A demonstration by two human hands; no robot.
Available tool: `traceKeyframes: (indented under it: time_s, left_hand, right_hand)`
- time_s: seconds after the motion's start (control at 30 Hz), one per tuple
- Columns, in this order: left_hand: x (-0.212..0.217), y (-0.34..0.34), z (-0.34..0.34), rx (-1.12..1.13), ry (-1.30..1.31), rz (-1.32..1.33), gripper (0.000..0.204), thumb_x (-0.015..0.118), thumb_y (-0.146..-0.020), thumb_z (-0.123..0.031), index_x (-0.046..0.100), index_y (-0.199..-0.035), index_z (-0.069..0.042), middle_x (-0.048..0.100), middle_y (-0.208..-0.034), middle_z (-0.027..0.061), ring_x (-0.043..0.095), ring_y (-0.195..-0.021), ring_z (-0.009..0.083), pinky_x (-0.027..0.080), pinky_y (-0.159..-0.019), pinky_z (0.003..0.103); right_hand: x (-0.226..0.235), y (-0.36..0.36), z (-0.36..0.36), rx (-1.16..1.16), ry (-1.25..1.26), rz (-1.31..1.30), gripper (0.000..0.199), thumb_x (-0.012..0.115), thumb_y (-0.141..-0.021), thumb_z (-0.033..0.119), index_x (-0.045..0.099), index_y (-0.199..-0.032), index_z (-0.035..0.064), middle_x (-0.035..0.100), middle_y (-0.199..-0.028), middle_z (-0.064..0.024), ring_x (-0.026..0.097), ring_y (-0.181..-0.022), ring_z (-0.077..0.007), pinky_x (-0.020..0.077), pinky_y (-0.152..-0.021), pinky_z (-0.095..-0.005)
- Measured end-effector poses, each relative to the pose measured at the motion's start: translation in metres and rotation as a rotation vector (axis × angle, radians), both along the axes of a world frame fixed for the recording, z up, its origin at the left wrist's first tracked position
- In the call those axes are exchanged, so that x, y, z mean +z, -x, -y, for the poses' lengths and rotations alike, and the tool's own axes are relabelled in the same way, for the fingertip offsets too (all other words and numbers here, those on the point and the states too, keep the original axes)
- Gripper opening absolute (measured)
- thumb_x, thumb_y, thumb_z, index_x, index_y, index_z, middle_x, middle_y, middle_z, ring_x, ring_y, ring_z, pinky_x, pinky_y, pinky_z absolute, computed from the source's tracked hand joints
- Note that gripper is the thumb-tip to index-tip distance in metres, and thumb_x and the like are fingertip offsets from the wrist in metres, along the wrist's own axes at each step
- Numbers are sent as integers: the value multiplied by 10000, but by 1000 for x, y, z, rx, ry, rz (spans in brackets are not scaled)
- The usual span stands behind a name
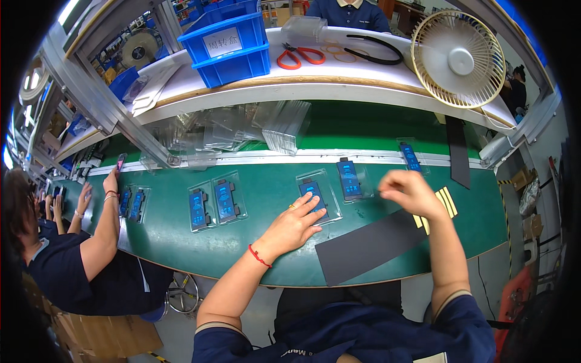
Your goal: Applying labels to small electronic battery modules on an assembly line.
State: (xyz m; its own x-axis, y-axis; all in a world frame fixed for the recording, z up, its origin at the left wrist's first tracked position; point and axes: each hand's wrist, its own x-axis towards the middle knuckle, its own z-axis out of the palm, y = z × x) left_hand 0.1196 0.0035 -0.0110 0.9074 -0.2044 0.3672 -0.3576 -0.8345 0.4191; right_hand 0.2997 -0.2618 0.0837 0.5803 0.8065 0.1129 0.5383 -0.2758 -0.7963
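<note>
My left hand [293,225] lies with fingers spread over a black phone battery [313,197] in a clear plastic tray [334,213], its fingertips resting on the battery. My right hand [413,192] hovers above the green bench, fingers curled into a pinch; what they hold, if anything, is too small to make out. Just left of it is another phone battery [349,179] in its tray. Beneath my right forearm runs a dark grey sheet [363,249], and pale yellow strips [446,202] lie beside that wrist. A further battery [410,157] sits beyond the right hand.
Two trayed batteries [225,201] lie to the left, near a co-worker's arm [103,242]. Stacked clear trays [233,128] fill the bench's back. On the shelf are blue bins [233,63], red-handled cutters [296,57] and a fan [458,60]. A metal post [130,130] rises at left.
</note>
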Motion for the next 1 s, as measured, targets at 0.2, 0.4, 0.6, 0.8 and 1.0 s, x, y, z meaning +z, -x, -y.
traceKeyframes:
  time_s: [0.2,0.4,0.6,0.8,1.0]
  left_hand:
    - [0,-1,3,4,27,0,392,720,-867,-252,672,-1215,-79,561,-1358,190,447,-1354,372,433,-1085,443]
    - [1,-2,2,5,38,-27,391,716,-870,-255,670,-1219,-84,563,-1354,185,442,-1357,372,427,-1089,462]
    - [2,1,2,20,30,-7,403,764,-825,-222,686,-1193,-79,587,-1329,185,478,-1331,379,455,-1063,447]
    - [3,-2,4,-15,29,-36,400,729,-854,-236,668,-1215,-74,571,-1342,196,455,-1342,388,427,-1086,471]
    - [8,-3,2,16,23,-6,416,778,-785,-161,686,-1179,-68,596,-1314,198,494,-1301,406,443,-1054,463]
  right_hand:
    - [-44,-19,-117,74,57,213,118,654,-824,2,717,-924,2,718,-902,-172,700,-848,-297,542,-768,-380]
    - [-49,-19,-142,169,205,181,150,646,-796,-28,747,-905,-9,725,-870,-192,712,-830,-299,557,-767,-375]
    - [-60,-5,-150,77,200,166,104,658,-774,-15,723,-853,3,718,-855,-185,704,-850,-321,551,-768,-409]
    - [-61,12,-147,30,339,376,239,707,-756,60,635,-984,49,690,-967,-167,670,-966,-332,530,-755,-446]
    - [-63,41,-135,-193,38,809,387,637,-795,99,594,-1180,97,597,-1036,-136,595,-962,-332,477,-815,-458]
